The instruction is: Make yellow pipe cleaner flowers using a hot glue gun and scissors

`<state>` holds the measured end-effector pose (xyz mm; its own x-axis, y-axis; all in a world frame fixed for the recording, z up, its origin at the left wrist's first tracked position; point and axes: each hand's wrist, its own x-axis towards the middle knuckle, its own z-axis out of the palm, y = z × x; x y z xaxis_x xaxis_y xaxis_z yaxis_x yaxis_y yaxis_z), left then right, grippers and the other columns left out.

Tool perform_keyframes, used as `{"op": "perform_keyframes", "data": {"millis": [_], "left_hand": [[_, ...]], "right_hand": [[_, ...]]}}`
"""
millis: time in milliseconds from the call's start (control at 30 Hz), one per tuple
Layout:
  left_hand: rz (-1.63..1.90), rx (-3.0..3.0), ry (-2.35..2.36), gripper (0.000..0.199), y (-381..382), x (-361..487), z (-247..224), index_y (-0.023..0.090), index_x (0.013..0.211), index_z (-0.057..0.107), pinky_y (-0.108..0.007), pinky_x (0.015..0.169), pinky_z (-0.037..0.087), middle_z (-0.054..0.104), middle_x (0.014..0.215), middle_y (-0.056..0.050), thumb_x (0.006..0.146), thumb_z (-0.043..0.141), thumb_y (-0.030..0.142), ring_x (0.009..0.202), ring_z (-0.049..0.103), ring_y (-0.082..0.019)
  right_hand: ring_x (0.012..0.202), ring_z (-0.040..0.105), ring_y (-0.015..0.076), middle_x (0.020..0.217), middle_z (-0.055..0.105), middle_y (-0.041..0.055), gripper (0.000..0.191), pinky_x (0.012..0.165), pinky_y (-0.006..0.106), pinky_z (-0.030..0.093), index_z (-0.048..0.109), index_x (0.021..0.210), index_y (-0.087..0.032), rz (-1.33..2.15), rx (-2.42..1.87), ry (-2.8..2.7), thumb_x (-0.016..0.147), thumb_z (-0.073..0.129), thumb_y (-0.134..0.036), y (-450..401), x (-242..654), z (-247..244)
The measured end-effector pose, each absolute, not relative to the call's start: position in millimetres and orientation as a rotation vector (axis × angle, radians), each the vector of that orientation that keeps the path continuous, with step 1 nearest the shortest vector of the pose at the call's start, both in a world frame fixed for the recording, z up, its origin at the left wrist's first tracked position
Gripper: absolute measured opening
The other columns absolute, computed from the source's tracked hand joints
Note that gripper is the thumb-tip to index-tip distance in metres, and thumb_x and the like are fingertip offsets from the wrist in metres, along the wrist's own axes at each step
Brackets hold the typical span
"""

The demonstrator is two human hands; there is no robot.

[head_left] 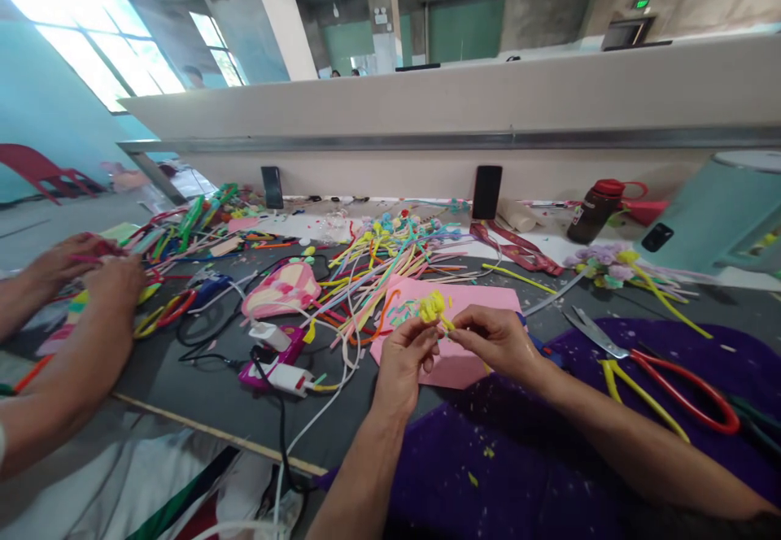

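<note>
A fluffy yellow flower-like piece [432, 306] is held up over a pink sheet [469, 365]. My left hand [410, 353] pinches it from below with thumb and fingers. Close to its right side, my right hand [495, 343] grips the short yellow stem [447, 323] between thumb and forefinger. Small green and yellow clippings [406, 311] lie on the sheet behind my left hand. Both hands are above the near part of the sheet, almost touching each other.
Colourful fuzzy stems [390, 247] are heaped behind the sheet. Red-handled scissors [683, 381] lie on purple cloth [488, 459] at right. A purple power strip [274, 361] with cables sits left. A co-worker's hands [113, 276] work at far left. A bottle [595, 211] stands back right.
</note>
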<state>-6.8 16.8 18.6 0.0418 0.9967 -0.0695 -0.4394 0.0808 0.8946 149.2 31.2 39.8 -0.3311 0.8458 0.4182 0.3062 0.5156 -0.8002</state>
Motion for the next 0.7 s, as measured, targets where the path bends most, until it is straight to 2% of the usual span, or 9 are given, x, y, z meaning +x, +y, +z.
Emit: {"op": "perform_keyframes", "data": {"millis": [133, 267, 400, 700], "left_hand": [[1.39, 0.773, 0.856, 0.018, 16, -9, 20, 0.014, 0.077, 0.061, -0.014, 0.039, 0.028, 0.054, 0.059, 0.003, 0.064, 0.07, 0.023, 0.046, 0.042, -0.003], [1.395, 0.77, 0.811, 0.028, 15, -10, 24, 0.016, 0.083, 0.06, -0.013, 0.039, 0.03, 0.058, 0.068, 0.002, 0.059, 0.073, 0.022, 0.049, 0.045, -0.004], [1.331, 0.798, 0.822, 0.029, 15, -9, 25, 0.015, 0.083, 0.061, -0.014, 0.04, 0.032, 0.058, 0.07, 0.002, 0.058, 0.073, 0.02, 0.047, 0.044, -0.003], [1.312, 0.78, 0.857, 0.02, 15, -6, 19, 0.013, 0.072, 0.06, -0.013, 0.037, 0.028, 0.052, 0.052, 0.004, 0.06, 0.072, 0.024, 0.042, 0.041, -0.003]], "right_hand": [[0.054, 0.05, 0.0096, 0.063, 0.061, 0.0003, 0.015, 0.051, 0.02, 0.038, 0.062, 0.074, -0.016, 0.69, -0.928, -1.946, 0.08, 0.055, -0.028, 30, 147, 35], [0.055, 0.051, 0.0096, 0.063, 0.06, 0.0001, 0.015, 0.051, 0.02, 0.038, 0.062, 0.075, -0.015, 0.692, -0.949, -1.955, 0.08, 0.055, -0.027, 30, 147, 34], [0.055, 0.051, 0.0092, 0.064, 0.061, 0.0005, 0.017, 0.052, 0.019, 0.038, 0.062, 0.076, -0.015, 0.705, -0.962, -1.962, 0.081, 0.054, -0.028, 31, 147, 32], [0.053, 0.048, 0.0079, 0.063, 0.06, -0.0007, 0.014, 0.049, 0.018, 0.035, 0.063, 0.075, -0.016, 0.729, -0.975, -2.006, 0.081, 0.054, -0.024, 27, 143, 28]]}}
